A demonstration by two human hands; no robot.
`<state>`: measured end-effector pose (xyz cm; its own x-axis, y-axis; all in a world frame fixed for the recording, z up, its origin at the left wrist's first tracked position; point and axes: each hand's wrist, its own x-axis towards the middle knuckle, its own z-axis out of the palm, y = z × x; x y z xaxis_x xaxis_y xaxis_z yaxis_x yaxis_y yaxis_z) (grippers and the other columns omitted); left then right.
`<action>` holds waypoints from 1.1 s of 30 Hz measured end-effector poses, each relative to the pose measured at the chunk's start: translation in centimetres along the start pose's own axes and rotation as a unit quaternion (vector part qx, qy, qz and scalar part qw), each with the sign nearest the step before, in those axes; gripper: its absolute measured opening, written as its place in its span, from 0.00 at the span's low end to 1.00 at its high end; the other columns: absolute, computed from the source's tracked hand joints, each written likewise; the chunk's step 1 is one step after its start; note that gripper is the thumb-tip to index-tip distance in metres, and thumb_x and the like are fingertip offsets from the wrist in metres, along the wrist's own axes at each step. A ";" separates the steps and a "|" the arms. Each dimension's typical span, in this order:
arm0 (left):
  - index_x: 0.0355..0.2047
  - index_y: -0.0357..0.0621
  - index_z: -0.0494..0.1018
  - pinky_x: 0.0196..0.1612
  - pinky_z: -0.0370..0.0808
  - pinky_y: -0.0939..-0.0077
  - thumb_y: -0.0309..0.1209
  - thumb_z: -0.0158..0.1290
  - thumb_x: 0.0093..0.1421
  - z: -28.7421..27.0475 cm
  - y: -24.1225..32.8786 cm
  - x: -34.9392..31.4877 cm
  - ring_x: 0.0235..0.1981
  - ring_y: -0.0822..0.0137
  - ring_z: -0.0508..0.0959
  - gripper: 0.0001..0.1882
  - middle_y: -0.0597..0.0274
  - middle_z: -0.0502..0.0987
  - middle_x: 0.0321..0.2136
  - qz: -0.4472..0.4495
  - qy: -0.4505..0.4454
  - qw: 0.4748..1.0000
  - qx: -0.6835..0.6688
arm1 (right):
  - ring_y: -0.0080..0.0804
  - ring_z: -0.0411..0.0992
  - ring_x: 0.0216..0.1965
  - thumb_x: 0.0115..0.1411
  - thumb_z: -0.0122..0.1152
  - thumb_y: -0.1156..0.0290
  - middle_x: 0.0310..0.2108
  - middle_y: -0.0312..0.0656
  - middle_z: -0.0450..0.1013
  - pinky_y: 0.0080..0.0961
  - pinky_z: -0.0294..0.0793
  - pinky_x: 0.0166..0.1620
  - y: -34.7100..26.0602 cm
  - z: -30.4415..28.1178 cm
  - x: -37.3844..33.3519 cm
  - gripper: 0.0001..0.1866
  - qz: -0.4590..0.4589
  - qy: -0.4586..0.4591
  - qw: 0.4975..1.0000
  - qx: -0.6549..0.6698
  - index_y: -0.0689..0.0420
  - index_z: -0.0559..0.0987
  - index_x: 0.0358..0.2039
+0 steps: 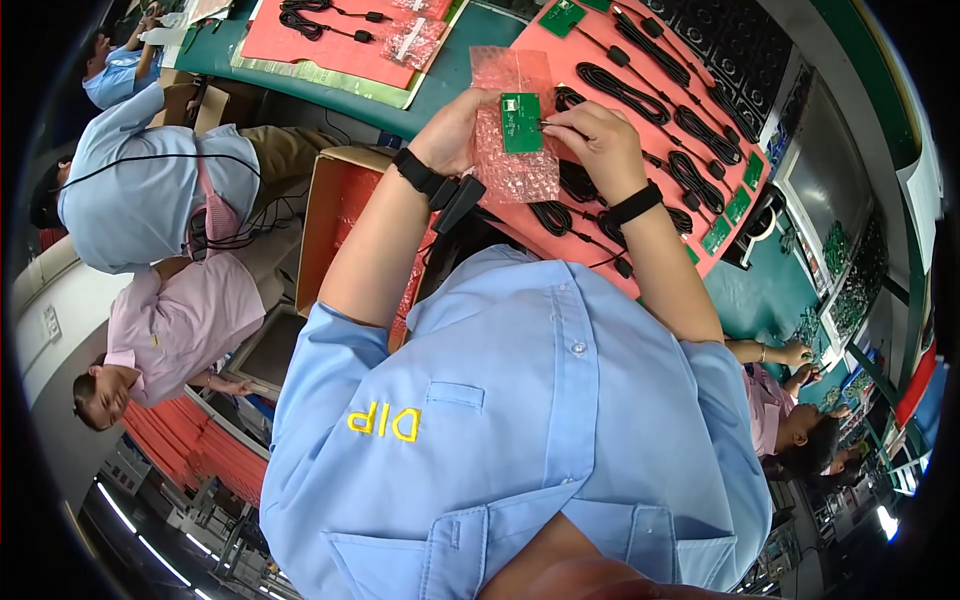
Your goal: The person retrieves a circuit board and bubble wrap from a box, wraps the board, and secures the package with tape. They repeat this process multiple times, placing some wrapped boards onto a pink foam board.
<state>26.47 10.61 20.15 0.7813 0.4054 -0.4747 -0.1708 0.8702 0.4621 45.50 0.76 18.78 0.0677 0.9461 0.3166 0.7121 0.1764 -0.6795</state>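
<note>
My left hand (452, 132) grips the left edge of a clear pinkish bubble-wrap bag (530, 182), its fingers partly hidden behind the bag. Over the bag lies a green circuit board (521, 132) with a white connector near its top. I cannot tell whether the board is inside the bag or on top of it. At the board's right edge, my right hand (604, 145) pinches a thin dark cable (546, 124) between thumb and fingers. Several coiled black cables (622, 90) lie on the pink foam sheet (540, 236) beneath and beside my right hand.
More black cables (318, 22) and bubble bags (414, 42) rest on another pink sheet at the far left of the green table (440, 84). A cardboard box (322, 215) stands by my left forearm. Green boards (737, 206) line the foam's right edge. Co-workers (160, 190) are on both sides.
</note>
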 end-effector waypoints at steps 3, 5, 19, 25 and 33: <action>0.45 0.36 0.70 0.44 0.75 0.72 0.34 0.43 0.64 0.1 -0.5 0.5 0.40 0.67 0.77 0.16 0.56 0.76 0.39 -0.005 0.027 0.997 0.071 | 0.31 0.72 0.27 0.48 0.63 0.65 0.24 0.33 0.73 0.27 0.70 0.34 0.0 0.1 -0.1 0.05 0.041 -0.003 0.998 0.047 0.51 0.80 0.25; 0.46 0.35 0.69 0.45 0.75 0.70 0.35 0.42 0.65 -0.4 -0.7 1.0 0.41 0.65 0.77 0.17 0.55 0.76 0.41 -0.008 0.040 0.993 0.107 | 0.31 0.72 0.28 0.48 0.64 0.68 0.25 0.35 0.73 0.27 0.70 0.36 -0.2 -0.1 -0.2 0.05 0.050 -0.011 0.997 0.048 0.52 0.80 0.26; 0.44 0.35 0.69 0.42 0.77 0.71 0.26 0.47 0.61 0.5 -0.8 0.2 0.38 0.67 0.78 0.12 0.57 0.76 0.39 0.028 0.014 0.989 0.146 | 0.36 0.73 0.35 0.47 0.63 0.78 0.29 0.37 0.75 0.29 0.73 0.44 -2.6 -0.7 -0.9 0.16 -0.089 -0.082 0.988 0.091 0.51 0.78 0.39; 0.47 0.37 0.67 0.46 0.76 0.67 0.28 0.46 0.62 2.4 -2.4 -1.3 0.39 0.65 0.77 0.14 0.58 0.75 0.40 0.152 0.041 0.969 0.192 | 0.30 0.73 0.33 0.46 0.66 0.72 0.28 0.38 0.74 0.24 0.72 0.40 -0.7 2.0 0.3 0.12 0.226 -0.034 0.919 0.322 0.57 0.78 0.33; 0.54 0.39 0.59 0.46 0.76 0.59 0.32 0.39 0.66 3.3 -2.4 -3.0 0.48 0.60 0.73 0.18 0.55 0.70 0.48 0.083 0.119 0.982 0.118 | 0.28 0.71 0.40 0.42 0.68 0.71 0.39 0.37 0.72 0.30 0.70 0.48 -4.3 -0.8 1.2 0.15 0.043 0.004 0.991 0.126 0.54 0.76 0.33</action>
<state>26.53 6.39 22.98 0.5869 0.6153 -0.5263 -0.1192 0.7086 0.6954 43.09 0.92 22.65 0.1269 0.9583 0.2560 0.5059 0.1594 -0.8477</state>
